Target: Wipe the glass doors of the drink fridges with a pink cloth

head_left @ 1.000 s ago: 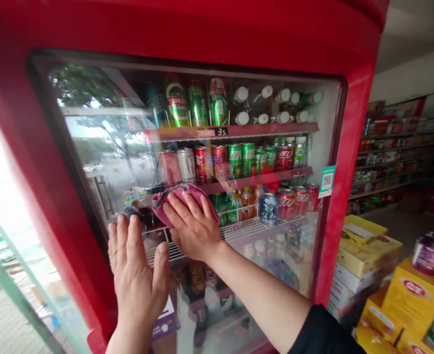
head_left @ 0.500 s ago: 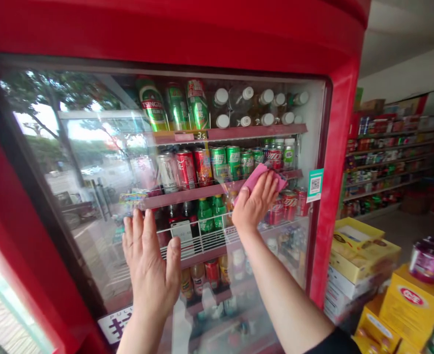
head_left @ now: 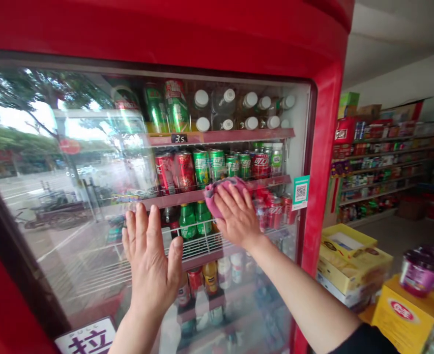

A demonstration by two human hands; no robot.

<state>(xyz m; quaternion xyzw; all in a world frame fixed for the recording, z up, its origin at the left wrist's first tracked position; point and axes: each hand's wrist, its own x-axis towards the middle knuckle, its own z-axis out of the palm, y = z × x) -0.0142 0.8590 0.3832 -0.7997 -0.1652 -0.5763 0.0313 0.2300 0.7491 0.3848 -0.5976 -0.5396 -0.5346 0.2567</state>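
In the head view, the person's left hand [head_left: 148,260] lies open and flat on the glass door [head_left: 91,275] of a red drinks cooler [head_left: 327,147], its fingers spread and holding nothing; the right hand [head_left: 237,216] presses a bunched pink cloth [head_left: 217,196] against the glass, fingers curved over it, with the cloth's edge showing past the fingertips; the cloth sits level with the middle shelf's front edge, well to the right of the left hand; behind the glass, red Coca-Cola cans [head_left: 165,173] and green cans [head_left: 201,168] stand on that shelf; green bottles [head_left: 188,221] stand in a wire rack [head_left: 194,246] just below the cloth; a QR-code sticker [head_left: 300,192] sits at the glass's right edge; a black sleeve [head_left: 364,341] covers the right upper arm; beyond the cooler, stacked yellow cartons [head_left: 349,255] stand beside a purple tub [head_left: 421,273], with stocked shop shelves [head_left: 379,167] behind them.
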